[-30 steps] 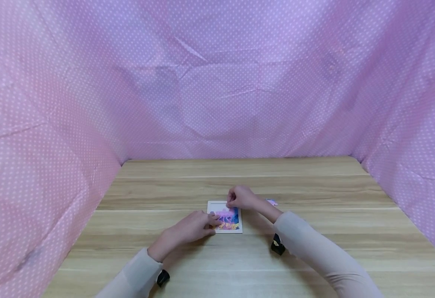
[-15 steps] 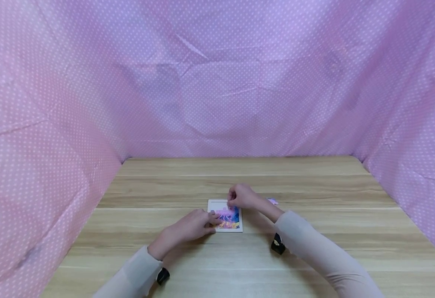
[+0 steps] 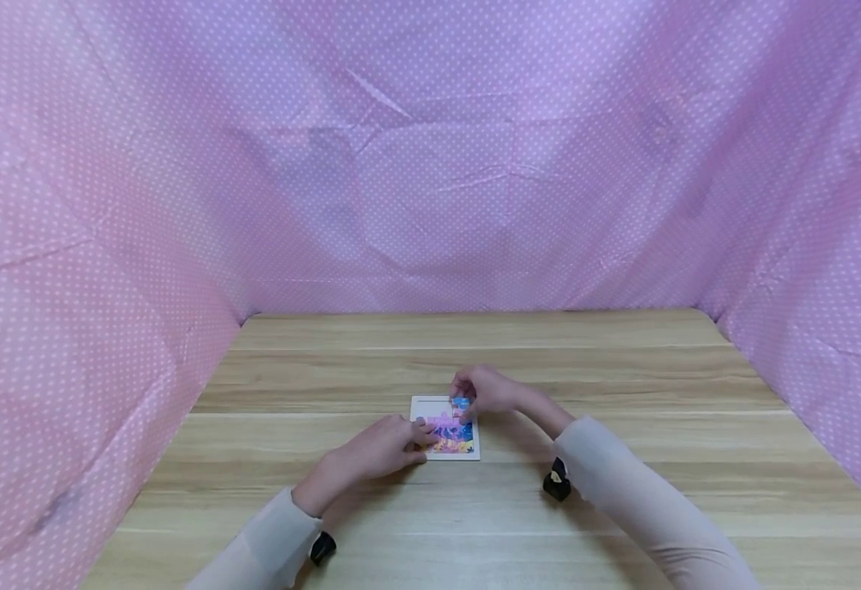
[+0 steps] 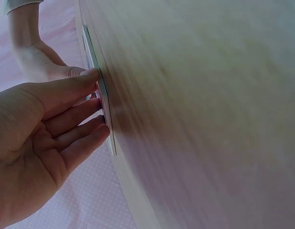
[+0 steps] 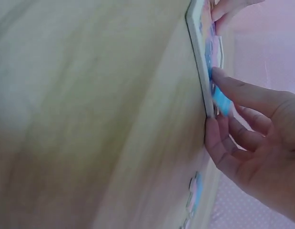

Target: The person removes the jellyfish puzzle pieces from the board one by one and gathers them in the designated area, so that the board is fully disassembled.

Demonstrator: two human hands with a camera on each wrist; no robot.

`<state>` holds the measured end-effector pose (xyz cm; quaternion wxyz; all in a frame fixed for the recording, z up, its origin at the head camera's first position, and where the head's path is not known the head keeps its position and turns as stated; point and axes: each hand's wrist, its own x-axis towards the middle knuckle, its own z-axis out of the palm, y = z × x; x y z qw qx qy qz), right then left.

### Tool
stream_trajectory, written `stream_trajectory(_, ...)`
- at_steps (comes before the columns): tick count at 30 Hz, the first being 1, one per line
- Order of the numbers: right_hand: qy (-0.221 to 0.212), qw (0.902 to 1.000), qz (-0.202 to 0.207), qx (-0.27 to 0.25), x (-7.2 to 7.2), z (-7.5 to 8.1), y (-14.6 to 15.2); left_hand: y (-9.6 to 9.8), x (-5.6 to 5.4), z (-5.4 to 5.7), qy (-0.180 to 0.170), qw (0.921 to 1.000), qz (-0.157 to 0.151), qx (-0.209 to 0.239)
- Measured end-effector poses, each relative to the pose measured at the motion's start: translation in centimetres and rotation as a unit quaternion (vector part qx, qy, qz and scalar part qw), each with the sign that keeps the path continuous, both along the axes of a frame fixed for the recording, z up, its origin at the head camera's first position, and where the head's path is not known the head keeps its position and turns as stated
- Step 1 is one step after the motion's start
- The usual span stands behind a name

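Note:
A small jigsaw puzzle board (image 3: 430, 406) with a white border lies on the table in the head view. Pink, blue and yellow pieces (image 3: 452, 438) fill its near part; pale backing shows at its far left. My left hand (image 3: 384, 447) rests its extended fingers over the board's left side, thumb at the near edge, as the left wrist view also shows. At the far right corner, my right hand (image 3: 485, 390) pinches a light blue and pink puzzle piece (image 3: 461, 406) between thumb and fingers. This puzzle piece (image 5: 221, 100) is tilted over the board in the right wrist view.
Loose puzzle pieces (image 5: 195, 192) lie on the table right of the board; my right forearm hides them in the head view. Black wrist devices (image 3: 557, 482) sit under both sleeves. Pink dotted cloth (image 3: 430, 205) surrounds the wooden table (image 3: 327, 352) at back and sides.
My right hand has turned and its fingers have spread a little, so the puzzle piece now shows. My left hand has stayed in place.

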<state>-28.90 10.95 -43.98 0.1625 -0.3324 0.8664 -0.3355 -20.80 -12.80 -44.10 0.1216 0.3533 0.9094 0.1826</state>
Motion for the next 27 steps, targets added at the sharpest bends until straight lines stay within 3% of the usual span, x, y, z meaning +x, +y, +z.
stream_trajectory(5,0.020,0.9997,-0.007,-0.013,0.3,0.0,0.2,0.0,0.0,0.0,0.005,1.0000,-0.003,0.001)
stream_trajectory(13,-0.003,0.9980,-0.034,-0.054,0.2,-0.3,1.0,-0.1,0.2,0.0,0.008,0.9999,-0.008,0.004)
stream_trajectory(27,0.003,0.9952,-0.044,-0.088,0.3,-0.3,4.5,-0.1,0.1,0.0,0.013,0.9999,-0.011,0.004)
